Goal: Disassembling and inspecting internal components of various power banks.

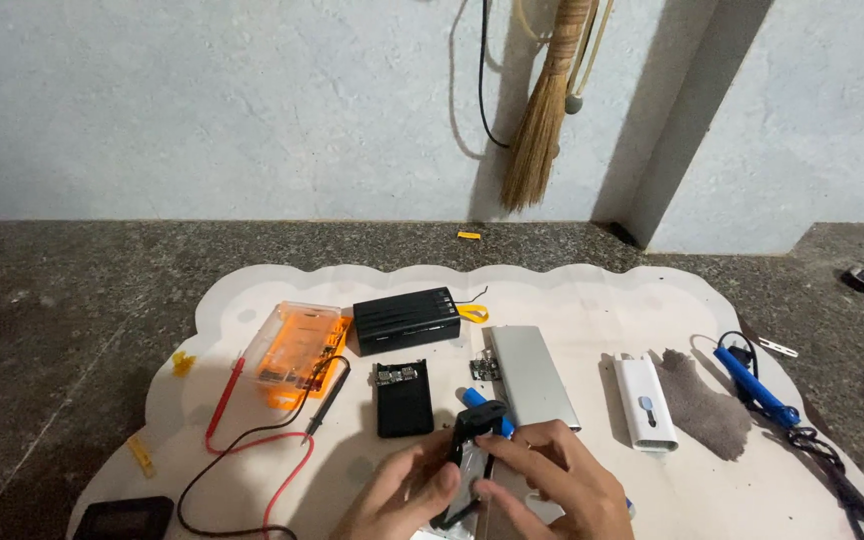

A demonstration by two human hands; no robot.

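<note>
Small black plastic case shell (474, 455): upright between both hands, just below blue cylindrical cell (475, 398). Left hand (402, 495) fingers (439, 482) curled narrow around its left edge; right hand (552, 485) fingers (512, 455) pinching its right edge.

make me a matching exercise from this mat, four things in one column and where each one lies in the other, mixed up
Things:
1. clear orange plastic case
2. blue-handled soldering iron
3. flat silver metal shell
4. grey fluffy cloth

Places:
A. far right edge of the white mat
B. just right of the white plastic casing
C. left side, beside the red and black probe leads
D. middle, behind the right hand

Pairs: 1-C, 2-A, 3-D, 4-B
</note>
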